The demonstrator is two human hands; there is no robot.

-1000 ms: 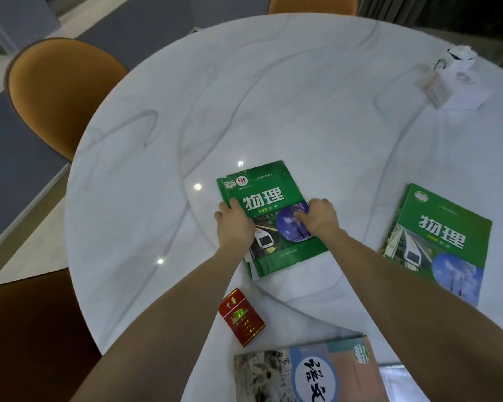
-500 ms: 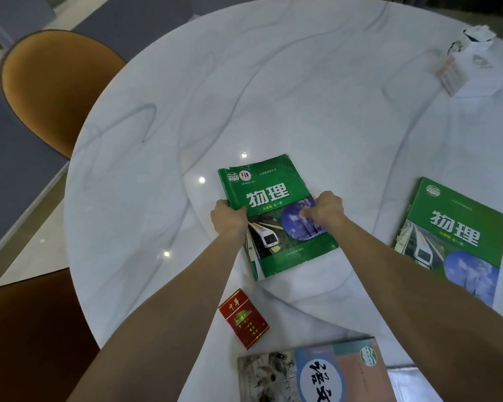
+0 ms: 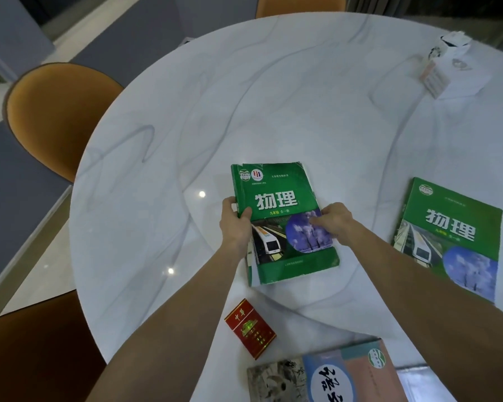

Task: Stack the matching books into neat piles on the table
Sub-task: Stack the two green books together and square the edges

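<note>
A pile of green physics books (image 3: pixel 279 195) lies near the middle of the round white marble table (image 3: pixel 273 97). My left hand (image 3: pixel 235 224) grips the pile's left edge, thumb on the cover. My right hand (image 3: pixel 333 220) rests on the cover at its right side, fingers flat on the blue circle picture. A second matching green physics book (image 3: pixel 453 227) lies alone to the right. A differently coloured book with blue and pink cover (image 3: pixel 340 375) sits at the near table edge.
A red cigarette pack (image 3: pixel 250 327) lies between the green pile and the near book. A white tissue box (image 3: pixel 447 68) stands at the far right. Orange chairs (image 3: pixel 55 117) surround the table at left and back.
Both hands have turned the green pile clockwise, so it lies straighter to me. My left thumb has slid onto the cover at the left edge.
</note>
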